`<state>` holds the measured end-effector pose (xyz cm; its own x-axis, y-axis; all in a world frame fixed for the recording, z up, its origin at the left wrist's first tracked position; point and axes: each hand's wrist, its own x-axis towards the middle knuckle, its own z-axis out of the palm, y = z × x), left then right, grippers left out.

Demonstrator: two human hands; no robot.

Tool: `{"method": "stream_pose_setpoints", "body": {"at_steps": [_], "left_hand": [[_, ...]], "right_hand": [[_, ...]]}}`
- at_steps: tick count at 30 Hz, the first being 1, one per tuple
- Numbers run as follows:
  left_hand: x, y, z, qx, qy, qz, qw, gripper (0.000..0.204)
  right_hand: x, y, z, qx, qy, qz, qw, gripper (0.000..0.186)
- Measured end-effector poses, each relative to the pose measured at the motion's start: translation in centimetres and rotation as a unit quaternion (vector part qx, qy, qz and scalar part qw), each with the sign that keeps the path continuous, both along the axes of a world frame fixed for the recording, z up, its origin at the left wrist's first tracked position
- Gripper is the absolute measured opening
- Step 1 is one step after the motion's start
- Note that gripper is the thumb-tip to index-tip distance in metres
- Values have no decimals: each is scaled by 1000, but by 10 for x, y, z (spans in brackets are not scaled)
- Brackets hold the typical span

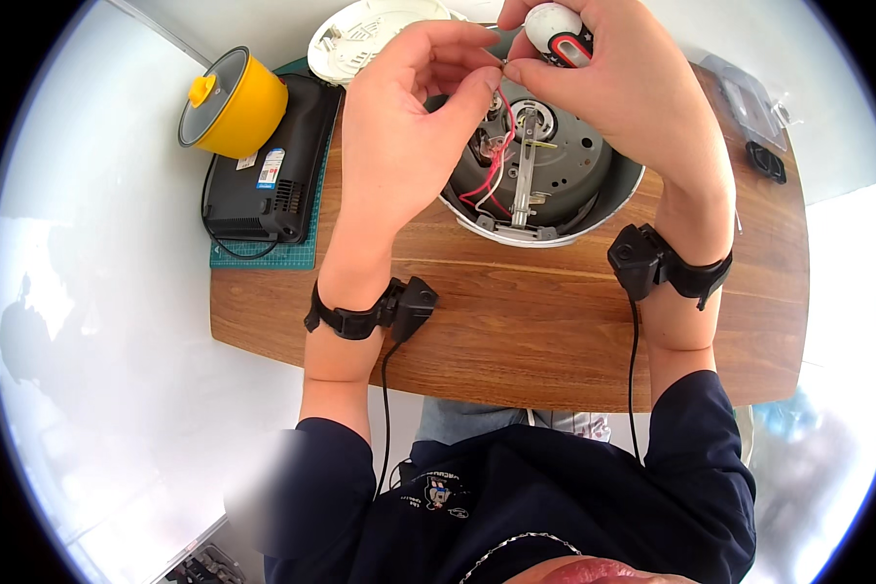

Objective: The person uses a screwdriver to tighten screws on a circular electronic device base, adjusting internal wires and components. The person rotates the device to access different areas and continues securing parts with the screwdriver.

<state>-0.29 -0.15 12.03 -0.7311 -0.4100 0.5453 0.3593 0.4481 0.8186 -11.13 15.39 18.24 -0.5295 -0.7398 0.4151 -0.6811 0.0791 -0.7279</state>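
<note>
Here, from left to right:

- One yellow pot (pixel 236 105) with a grey lid and yellow knob, tilted, resting on the far end of one black appliance (pixel 273 165).
- One green cutting mat (pixel 263 255) under that appliance, at the left end of the wooden table (pixel 516 321).
- One white round cover (pixel 365 37) at the far edge of the table, behind the left hand.
- Left hand (pixel 404 127): thumb and forefinger pinched together at the upper ends of the wires (pixel 493 165); exactly what the fingertips grip cannot be told.
- One upturned round appliance base (pixel 545 185), grey inside with a white rim, on the table between the two hands; red and white wires and one metal bar show inside it.
- Right hand (pixel 613 88): closed around one screwdriver (pixel 560 34) with a white, red and black handle, its fingertips meeting those of the left hand above the base.
- Two black wrist straps, one on each forearm, each with a cable.
- One small black part (pixel 767 161) near the right end of the table.
</note>
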Motion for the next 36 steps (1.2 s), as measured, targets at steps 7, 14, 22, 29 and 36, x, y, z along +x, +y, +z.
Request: {"method": "stream_pose_setpoints", "body": {"at_steps": [7, 14, 22, 29, 36], "left_hand": [[10, 0, 10, -24, -141, -17, 990, 16], [10, -6, 6, -52, -102, 9, 993, 12], [8, -7, 1, -73, -67, 19, 995, 10], [5, -5, 1, -55, -44, 38, 997, 8], [13, -7, 2, -62, -54, 30, 996, 11]], "right_hand": [[9, 1, 6, 11, -8, -26, 1000, 24], [15, -1, 25, 85, -65, -42, 993, 24], [13, 4, 14, 42, -31, 0, 999, 25], [13, 7, 5, -19, 30, -39, 999, 25], [-35, 36, 14, -61, -15, -254, 965, 25]]}}
